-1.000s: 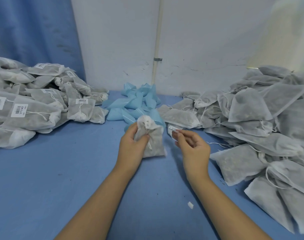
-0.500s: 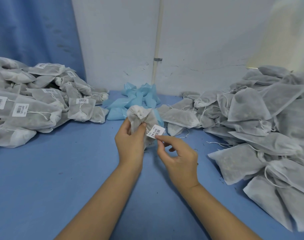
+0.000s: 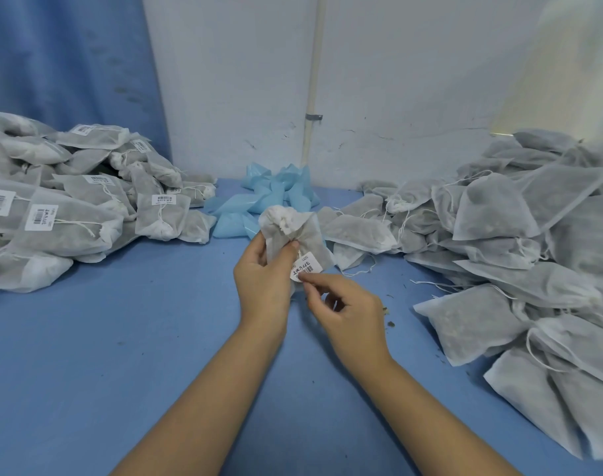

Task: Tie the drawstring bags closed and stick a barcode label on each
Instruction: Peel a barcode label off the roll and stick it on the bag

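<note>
Two bare forearms (image 3: pixel 204 389) shown from wrist towards elbow, bare left hand (image 3: pixel 264 280), bare right hand (image 3: pixel 348 314), short plain fingernails (image 3: pixel 295 244)

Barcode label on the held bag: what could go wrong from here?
The right hand pinches the barcode label at one edge; it may curl, crease or cling to the fingers. The left hand grips the bag near its gathered top, so the soft fabric may give and the label land crooked.
</note>
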Demonstrator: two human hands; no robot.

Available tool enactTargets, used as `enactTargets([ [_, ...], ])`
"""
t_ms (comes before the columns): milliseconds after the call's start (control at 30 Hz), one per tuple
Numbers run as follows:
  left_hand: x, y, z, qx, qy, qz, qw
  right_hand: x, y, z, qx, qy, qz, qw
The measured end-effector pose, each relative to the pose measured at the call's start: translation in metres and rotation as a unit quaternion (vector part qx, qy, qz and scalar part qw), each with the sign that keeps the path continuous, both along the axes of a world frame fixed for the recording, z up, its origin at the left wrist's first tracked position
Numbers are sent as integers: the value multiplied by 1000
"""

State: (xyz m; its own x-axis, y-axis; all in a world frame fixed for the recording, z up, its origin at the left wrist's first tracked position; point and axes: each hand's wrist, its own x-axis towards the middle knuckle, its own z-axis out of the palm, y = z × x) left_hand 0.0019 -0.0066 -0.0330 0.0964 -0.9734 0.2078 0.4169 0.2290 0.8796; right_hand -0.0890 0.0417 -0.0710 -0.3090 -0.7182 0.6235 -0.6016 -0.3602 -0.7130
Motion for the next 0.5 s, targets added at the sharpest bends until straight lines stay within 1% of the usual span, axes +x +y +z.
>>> enactTargets([
  [100,1,-2,-2,1,-16,-19,1000,0,1,1,24,17,1,1000],
  [167,3,-2,-3,-3,-33,-36,999,-1,0,2,3,-4,-17,1000],
  [233,3,-2,-3,-10,-56,-57,997,-4,-2,3,-18,-22,-59,998],
  [300,4,-1,-3,-13,-73,-88,993,-8,-4,3,-7,-47,-71,996],
  [333,4,-1,-2,-12,-77,-104,992,-9,-6,2,15,-81,-52,995],
  [367,4,-1,-2,-10,-77,-119,990,-9,-6,3,41,-134,-15,990],
  [433,5,-2,-2,0,-77,-144,986,-10,-8,3,81,-240,64,965],
  [500,7,-3,-4,10,-86,-169,982,-14,-8,5,92,-292,88,948],
])
